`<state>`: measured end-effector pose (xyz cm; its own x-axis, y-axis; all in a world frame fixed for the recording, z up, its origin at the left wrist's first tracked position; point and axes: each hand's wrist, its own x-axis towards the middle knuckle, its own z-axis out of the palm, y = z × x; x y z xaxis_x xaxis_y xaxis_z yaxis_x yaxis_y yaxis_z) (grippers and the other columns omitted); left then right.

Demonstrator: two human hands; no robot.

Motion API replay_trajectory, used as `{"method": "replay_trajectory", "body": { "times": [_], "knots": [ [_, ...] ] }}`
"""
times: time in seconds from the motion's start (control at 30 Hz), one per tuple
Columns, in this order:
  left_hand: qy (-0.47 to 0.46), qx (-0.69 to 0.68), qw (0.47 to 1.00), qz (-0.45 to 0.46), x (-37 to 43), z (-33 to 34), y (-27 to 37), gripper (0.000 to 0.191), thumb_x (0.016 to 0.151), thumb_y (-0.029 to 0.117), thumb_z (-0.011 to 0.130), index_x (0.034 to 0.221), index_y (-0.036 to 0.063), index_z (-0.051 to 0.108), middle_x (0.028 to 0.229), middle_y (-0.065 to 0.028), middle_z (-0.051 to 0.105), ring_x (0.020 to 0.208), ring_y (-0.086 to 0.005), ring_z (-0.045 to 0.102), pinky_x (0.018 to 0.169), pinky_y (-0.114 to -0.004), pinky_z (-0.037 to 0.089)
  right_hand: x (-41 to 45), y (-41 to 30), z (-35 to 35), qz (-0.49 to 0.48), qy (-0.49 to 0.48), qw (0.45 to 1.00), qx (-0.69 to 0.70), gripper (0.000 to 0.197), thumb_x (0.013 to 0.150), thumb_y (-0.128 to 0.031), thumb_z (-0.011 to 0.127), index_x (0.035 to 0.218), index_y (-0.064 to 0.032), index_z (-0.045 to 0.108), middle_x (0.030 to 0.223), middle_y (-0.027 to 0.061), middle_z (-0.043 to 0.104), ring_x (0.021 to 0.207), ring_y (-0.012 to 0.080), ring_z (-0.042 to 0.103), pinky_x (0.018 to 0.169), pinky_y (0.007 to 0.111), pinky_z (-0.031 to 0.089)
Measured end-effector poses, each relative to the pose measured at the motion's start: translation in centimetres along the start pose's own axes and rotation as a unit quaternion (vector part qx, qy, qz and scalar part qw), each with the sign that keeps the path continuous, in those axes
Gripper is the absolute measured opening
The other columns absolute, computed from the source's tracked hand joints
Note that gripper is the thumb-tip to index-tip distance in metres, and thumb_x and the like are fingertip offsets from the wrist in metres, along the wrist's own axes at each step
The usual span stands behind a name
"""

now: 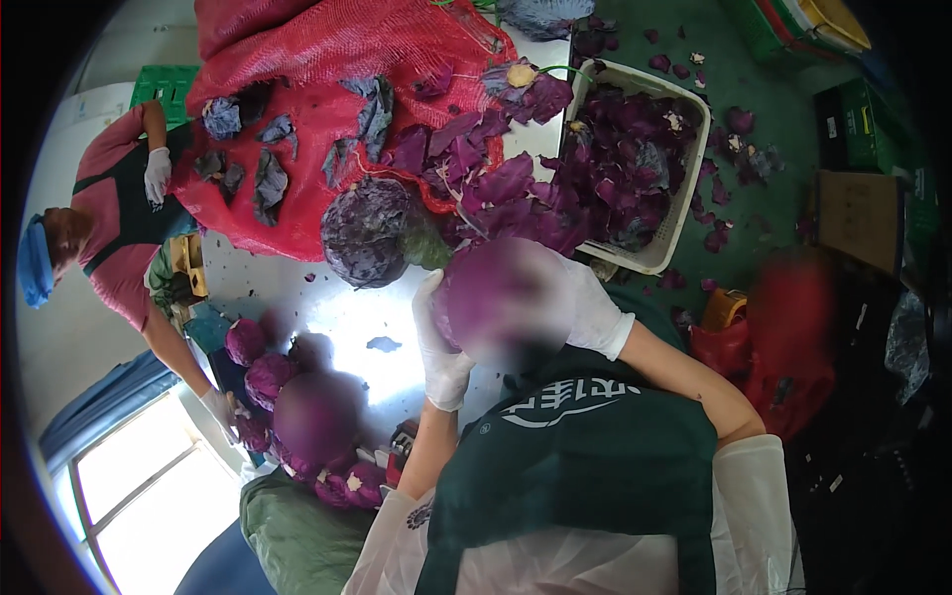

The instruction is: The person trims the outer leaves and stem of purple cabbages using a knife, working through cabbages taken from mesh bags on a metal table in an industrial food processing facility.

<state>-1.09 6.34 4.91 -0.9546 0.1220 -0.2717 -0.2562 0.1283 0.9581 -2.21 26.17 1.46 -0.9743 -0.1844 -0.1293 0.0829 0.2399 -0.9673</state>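
Note:
Both gloved hands hold one red cabbage [476, 297] between them, in front of the dark green apron; a blur hides part of it. My left hand [440, 346] grips its left side, with the fingers along the edge. My right hand [599, 309] lies against its right side, partly lost in the blur. Just beyond sits a larger red cabbage [364, 230] with dull outer leaves. Loose purple leaves [513, 197] are heaped beside it, partly over a red mesh sack [297, 178].
A white plastic crate [703, 149] full of purple leaves stands at the right. Fallen leaves dot the green floor [781, 44]. Several smaller cabbages [268, 379] line the steel table [297, 286] at lower left, where a co-worker's gloved hand [223, 416] reaches. Cardboard box [859, 216] far right.

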Motion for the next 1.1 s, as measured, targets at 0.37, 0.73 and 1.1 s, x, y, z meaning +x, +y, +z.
{"method": "replay_trajectory", "body": {
  "times": [0.37, 0.73, 1.1],
  "knots": [
    [-0.031, 0.034, 0.999, 0.01, 1.1, -0.5, 0.2, 0.092, 0.067, 0.016, 0.082, 0.143, 0.0015, 0.031, 0.139, -0.0133, 0.038, 0.13, -0.0267, 0.039, 0.112, -0.041, 0.031, 0.1, 0.8, -0.4, 0.075, 0.021, 0.981, 0.176, 0.023, 0.092, -0.014, 0.061, 0.107, 0.0035, 0.064, 0.077, 0.0048, 0.062, 0.059, 0.0084, 0.054, 0.059, 0.025, 0.048],
    [0.029, -0.057, 0.997, -0.049, 2.2, -0.2, 1.3, 0.078, 0.074, 0.004, 0.07, 0.143, 0.0029, 0.032, 0.137, -0.0111, 0.039, 0.128, -0.0242, 0.04, 0.112, -0.038, 0.029, 0.0, -3.9, -2.6, -0.013, 0.116, 0.966, 0.232, 0.022, 0.095, -0.013, 0.056, 0.112, -0.0016, 0.065, 0.08, 0.0033, 0.062, 0.063, 0.005, 0.053, 0.059, 0.023, 0.046],
    [-0.074, -0.11, 0.99, -0.044, 2.4, 0.2, 1.5, 0.09, 0.067, 0.012, 0.079, 0.143, 0.0038, 0.033, 0.137, -0.0123, 0.042, 0.13, -0.0256, 0.042, 0.112, -0.039, 0.03, 3.6, -0.9, -2.1, -0.035, -0.068, 0.997, -0.024, 0.062, 0.072, -0.042, 0.083, 0.117, -0.0086, 0.058, 0.091, 0.0034, 0.052, 0.078, 0.0137, 0.051, 0.072, 0.028, 0.046]
  ]
}}
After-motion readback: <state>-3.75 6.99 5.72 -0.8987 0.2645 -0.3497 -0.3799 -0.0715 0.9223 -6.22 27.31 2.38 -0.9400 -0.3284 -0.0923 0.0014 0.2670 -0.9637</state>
